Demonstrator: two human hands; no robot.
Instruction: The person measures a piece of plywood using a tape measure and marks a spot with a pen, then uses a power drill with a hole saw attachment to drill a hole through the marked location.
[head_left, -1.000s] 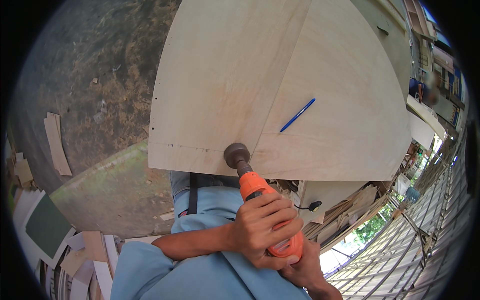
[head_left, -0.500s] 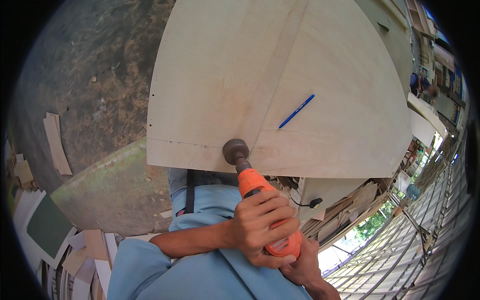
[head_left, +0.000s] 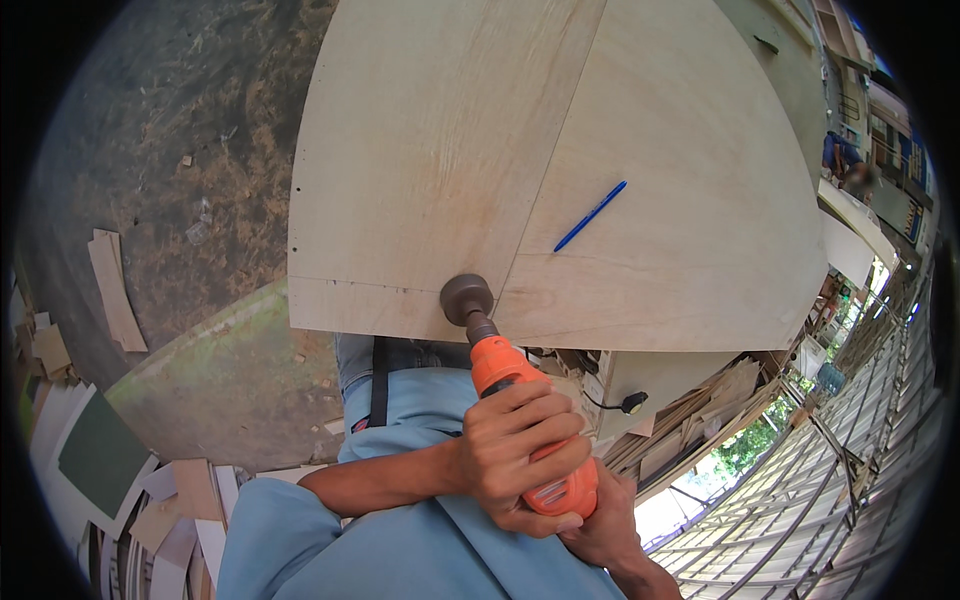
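An orange power drill (head_left: 497,362) carries a dark, round hole saw (head_left: 466,298), whose rim rests on a pale plywood panel (head_left: 420,150) near its front edge, beside a drawn line. My left hand (head_left: 525,455) is closed over the top of the drill's body. Behind and below it, my right hand (head_left: 607,520) grips the drill's rear and handle; its fingers are mostly hidden by the tool. To the right of the hole saw, a blue pen (head_left: 590,216) lies on the panel.
Wood offcuts (head_left: 118,290) lie on the stained floor (head_left: 190,110) at left, with more boards (head_left: 185,520) at lower left. A black plug on a cord (head_left: 632,402) and stacked strips (head_left: 705,410) sit right of me. Another person (head_left: 843,155) bends over at far right.
The view has shifted slightly, moving panel, pen and drill a little left and up together. Hole saw and grip look the same. At far right, the other person has changed posture a little.
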